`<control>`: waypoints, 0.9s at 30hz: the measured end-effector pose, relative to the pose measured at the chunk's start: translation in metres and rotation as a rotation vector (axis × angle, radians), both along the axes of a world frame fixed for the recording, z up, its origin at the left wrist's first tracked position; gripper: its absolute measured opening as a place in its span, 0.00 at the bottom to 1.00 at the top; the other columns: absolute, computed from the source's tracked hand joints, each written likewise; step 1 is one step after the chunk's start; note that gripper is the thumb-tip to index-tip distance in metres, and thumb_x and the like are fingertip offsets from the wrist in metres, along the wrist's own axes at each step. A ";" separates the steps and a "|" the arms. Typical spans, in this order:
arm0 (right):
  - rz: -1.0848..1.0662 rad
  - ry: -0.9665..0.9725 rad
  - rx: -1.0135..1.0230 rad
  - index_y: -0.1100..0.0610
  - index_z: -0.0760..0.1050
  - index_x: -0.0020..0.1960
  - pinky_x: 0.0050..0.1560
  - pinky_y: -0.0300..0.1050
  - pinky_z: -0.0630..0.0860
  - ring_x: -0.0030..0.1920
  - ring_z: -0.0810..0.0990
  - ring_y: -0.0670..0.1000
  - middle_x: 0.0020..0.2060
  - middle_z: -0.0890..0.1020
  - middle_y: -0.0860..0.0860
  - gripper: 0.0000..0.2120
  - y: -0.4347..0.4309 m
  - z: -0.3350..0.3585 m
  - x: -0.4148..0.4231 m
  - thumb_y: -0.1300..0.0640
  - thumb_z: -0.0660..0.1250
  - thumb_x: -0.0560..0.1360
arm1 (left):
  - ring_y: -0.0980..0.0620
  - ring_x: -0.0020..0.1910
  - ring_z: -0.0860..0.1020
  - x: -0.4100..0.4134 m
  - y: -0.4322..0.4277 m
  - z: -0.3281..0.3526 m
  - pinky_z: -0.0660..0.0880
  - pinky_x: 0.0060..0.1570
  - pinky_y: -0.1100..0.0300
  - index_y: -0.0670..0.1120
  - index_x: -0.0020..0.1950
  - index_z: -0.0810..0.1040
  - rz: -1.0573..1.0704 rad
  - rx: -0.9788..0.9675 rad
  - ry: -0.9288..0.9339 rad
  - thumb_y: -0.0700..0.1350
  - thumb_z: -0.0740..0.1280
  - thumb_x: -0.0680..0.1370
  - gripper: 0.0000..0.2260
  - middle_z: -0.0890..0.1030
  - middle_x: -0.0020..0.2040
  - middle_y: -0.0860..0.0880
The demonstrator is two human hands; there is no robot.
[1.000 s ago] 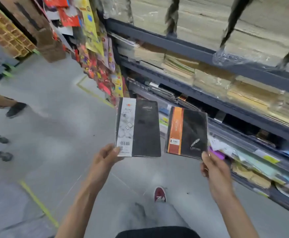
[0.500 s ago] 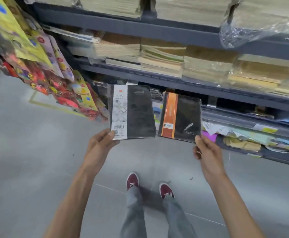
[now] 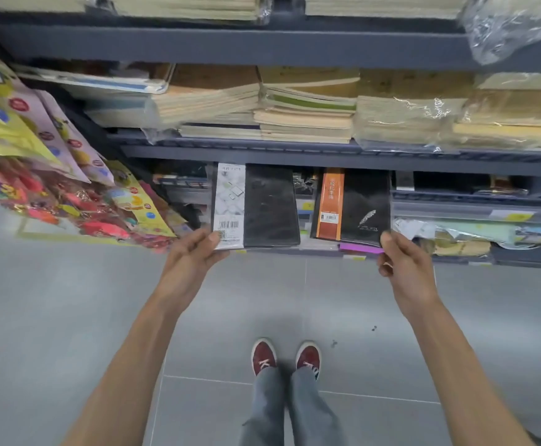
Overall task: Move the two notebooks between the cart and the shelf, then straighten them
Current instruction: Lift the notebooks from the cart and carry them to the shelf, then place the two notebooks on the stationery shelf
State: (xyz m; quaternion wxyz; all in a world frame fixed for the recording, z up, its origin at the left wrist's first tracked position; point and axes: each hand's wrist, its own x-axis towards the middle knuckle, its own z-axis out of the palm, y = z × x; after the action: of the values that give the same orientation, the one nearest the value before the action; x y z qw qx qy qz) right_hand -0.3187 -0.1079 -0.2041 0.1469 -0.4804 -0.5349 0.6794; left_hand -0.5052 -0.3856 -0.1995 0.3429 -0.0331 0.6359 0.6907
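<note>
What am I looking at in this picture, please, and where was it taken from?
There is no machine here. The picture comes from a wide-angle camera worn on a person's head, looking forward and down, so you see their own arms and their red shoes on the grey floor.

The left hand pinches the lower corner of a black notebook with a white band. The right hand pinches the lower corner of a black notebook with an orange band. The two are held side by side, not touching, covers towards the camera, in front of a grey shelf unit.

The shelf above them carries stacks of paper notebooks, some in plastic wrap. Colourful packets hang on the left.
</note>
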 end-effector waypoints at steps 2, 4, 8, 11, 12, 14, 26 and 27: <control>-0.009 -0.014 -0.002 0.61 0.77 0.53 0.30 0.40 0.64 0.28 0.69 0.45 0.32 0.72 0.49 0.07 0.004 -0.003 -0.003 0.58 0.66 0.81 | 0.50 0.56 0.81 -0.007 0.006 -0.004 0.78 0.61 0.55 0.39 0.57 0.80 -0.007 0.001 -0.001 0.38 0.61 0.83 0.09 0.84 0.56 0.46; -0.009 -0.011 -0.002 0.61 0.77 0.53 0.31 0.41 0.63 0.28 0.69 0.44 0.32 0.71 0.49 0.07 0.007 -0.006 -0.006 0.57 0.66 0.80 | 0.51 0.54 0.82 -0.013 0.013 -0.008 0.78 0.58 0.57 0.40 0.57 0.80 -0.011 0.008 -0.004 0.38 0.61 0.83 0.09 0.85 0.55 0.48; -0.026 -0.019 0.009 0.57 0.78 0.60 0.30 0.40 0.67 0.28 0.71 0.45 0.33 0.74 0.50 0.11 0.006 -0.009 -0.011 0.55 0.67 0.80 | 0.51 0.52 0.83 -0.022 0.022 -0.012 0.78 0.53 0.60 0.42 0.58 0.80 0.012 0.014 0.006 0.40 0.62 0.83 0.09 0.85 0.55 0.47; -0.076 -0.011 0.047 0.52 0.76 0.64 0.28 0.38 0.71 0.29 0.75 0.45 0.35 0.81 0.48 0.15 0.003 -0.009 -0.014 0.54 0.69 0.78 | 0.47 0.51 0.82 -0.025 0.025 -0.017 0.78 0.53 0.56 0.44 0.57 0.80 0.101 -0.013 0.034 0.41 0.65 0.81 0.06 0.84 0.56 0.45; -0.093 -0.007 0.063 0.52 0.75 0.64 0.29 0.39 0.72 0.30 0.77 0.46 0.34 0.82 0.47 0.16 0.001 -0.009 -0.014 0.54 0.70 0.77 | 0.47 0.49 0.83 -0.025 0.025 -0.018 0.79 0.51 0.57 0.46 0.58 0.79 0.130 -0.012 0.049 0.41 0.67 0.81 0.07 0.84 0.57 0.44; -0.098 0.014 0.091 0.53 0.73 0.64 0.30 0.40 0.74 0.32 0.78 0.48 0.35 0.83 0.47 0.19 -0.002 -0.009 -0.012 0.54 0.72 0.76 | 0.48 0.50 0.84 -0.021 0.024 -0.020 0.81 0.49 0.57 0.47 0.63 0.77 0.157 0.012 0.089 0.42 0.71 0.78 0.14 0.84 0.59 0.44; -0.041 0.067 0.359 0.50 0.73 0.50 0.35 0.38 0.78 0.41 0.86 0.51 0.43 0.87 0.46 0.15 -0.004 -0.031 -0.019 0.61 0.76 0.71 | 0.52 0.55 0.84 -0.016 0.029 -0.037 0.82 0.50 0.56 0.43 0.58 0.76 0.152 -0.183 0.483 0.42 0.75 0.71 0.17 0.85 0.57 0.52; -0.057 0.081 0.368 0.51 0.74 0.50 0.38 0.39 0.79 0.43 0.86 0.53 0.43 0.87 0.48 0.15 -0.003 -0.033 -0.020 0.61 0.77 0.71 | 0.53 0.56 0.84 -0.018 0.030 -0.038 0.82 0.50 0.57 0.43 0.58 0.76 0.152 -0.204 0.517 0.44 0.75 0.71 0.17 0.84 0.58 0.49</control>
State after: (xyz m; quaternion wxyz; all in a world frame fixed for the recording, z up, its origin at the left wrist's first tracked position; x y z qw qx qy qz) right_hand -0.3386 -0.1113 -0.2372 0.2730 -0.4327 -0.6299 0.5844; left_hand -0.5232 -0.3558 -0.2377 0.1115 0.0623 0.7642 0.6322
